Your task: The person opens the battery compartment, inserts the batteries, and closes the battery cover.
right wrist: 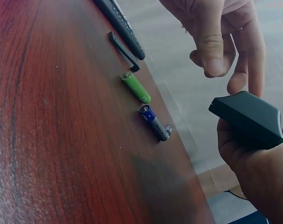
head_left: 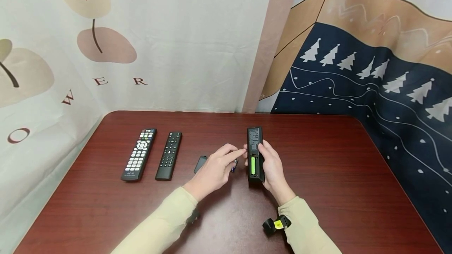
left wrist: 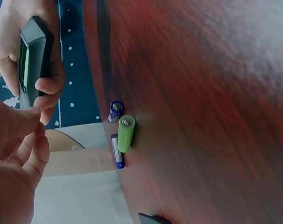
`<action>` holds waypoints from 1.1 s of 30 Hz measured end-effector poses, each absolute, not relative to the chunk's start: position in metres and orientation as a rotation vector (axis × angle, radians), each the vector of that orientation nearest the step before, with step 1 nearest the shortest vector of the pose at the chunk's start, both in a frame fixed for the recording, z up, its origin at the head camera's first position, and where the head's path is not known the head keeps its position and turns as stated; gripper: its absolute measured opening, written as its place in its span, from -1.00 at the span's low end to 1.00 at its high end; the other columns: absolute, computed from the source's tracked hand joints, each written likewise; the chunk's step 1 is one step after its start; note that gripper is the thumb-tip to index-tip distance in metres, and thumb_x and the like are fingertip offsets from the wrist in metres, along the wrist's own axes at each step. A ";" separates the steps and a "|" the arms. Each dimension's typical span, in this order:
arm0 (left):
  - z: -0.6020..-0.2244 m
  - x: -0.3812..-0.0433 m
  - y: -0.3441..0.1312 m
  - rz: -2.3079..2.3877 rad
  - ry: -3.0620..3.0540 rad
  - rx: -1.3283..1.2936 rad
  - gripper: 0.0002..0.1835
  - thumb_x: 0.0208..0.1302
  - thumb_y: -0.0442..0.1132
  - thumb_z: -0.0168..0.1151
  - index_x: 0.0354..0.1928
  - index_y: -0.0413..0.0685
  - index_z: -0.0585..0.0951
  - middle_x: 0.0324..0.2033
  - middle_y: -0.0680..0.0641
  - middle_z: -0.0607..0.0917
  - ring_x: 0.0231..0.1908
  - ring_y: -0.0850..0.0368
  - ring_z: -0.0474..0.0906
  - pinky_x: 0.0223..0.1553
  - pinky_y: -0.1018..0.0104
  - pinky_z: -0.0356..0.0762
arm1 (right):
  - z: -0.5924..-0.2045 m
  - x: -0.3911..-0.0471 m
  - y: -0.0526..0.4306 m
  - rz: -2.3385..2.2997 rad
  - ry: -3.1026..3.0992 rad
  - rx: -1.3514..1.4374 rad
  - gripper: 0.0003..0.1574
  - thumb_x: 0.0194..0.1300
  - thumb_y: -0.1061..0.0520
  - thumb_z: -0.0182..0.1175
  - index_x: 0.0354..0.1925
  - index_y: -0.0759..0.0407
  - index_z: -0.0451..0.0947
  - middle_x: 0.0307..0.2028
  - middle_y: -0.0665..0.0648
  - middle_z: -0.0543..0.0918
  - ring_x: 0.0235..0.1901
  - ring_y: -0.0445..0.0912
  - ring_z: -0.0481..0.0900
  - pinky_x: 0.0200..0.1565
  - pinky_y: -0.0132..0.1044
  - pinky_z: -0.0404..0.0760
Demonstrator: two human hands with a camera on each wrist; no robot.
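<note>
My right hand (head_left: pixel 273 166) grips a black remote control (head_left: pixel 254 138) upright over the table, its back facing me. One green battery (head_left: pixel 253 166) lies in its uncovered battery compartment, with a dark slot beside it. My left hand (head_left: pixel 215 169) is just left of the remote, index finger extended toward its edge. In the right wrist view, nothing shows between the left thumb and fingers (right wrist: pixel 214 58). Below the hands, a loose green battery (left wrist: pixel 126 134) and two blue batteries, one upper (left wrist: pixel 116 111) and one lower (left wrist: pixel 117 151), are on the table.
A black battery cover (head_left: pixel 200 164) lies left of my left hand, partly hidden by it. Farther left are a large remote with white buttons (head_left: pixel 138 155) and a slimmer black remote (head_left: pixel 169 156). Printed curtains (head_left: pixel 197 42) hang behind the reddish-brown table (head_left: pixel 116 214).
</note>
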State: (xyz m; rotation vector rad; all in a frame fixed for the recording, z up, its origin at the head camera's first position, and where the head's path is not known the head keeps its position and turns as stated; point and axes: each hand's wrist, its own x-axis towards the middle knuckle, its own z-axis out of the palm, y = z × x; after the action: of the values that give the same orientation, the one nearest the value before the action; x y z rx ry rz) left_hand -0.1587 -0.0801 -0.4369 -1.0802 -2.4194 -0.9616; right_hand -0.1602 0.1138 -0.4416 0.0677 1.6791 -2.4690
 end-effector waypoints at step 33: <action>-0.448 -0.164 -0.100 -0.822 -2.638 -0.966 -0.55 0.14 -0.54 0.45 0.11 -0.25 0.68 -0.01 -0.09 0.63 -0.06 0.07 0.61 -0.01 0.21 0.64 | -0.444 -0.160 0.115 -2.461 1.680 0.062 -0.45 0.70 0.10 -0.34 0.48 0.24 0.24 0.16 0.39 0.55 -0.20 -0.09 0.69 -0.20 -0.26 0.70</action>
State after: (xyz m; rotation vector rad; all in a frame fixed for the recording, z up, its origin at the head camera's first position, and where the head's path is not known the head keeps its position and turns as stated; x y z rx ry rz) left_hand -0.1635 -0.0997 -0.4477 -0.9657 -2.6382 -0.8218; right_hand -0.1603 0.1152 -0.4445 0.0622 1.6803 -2.4615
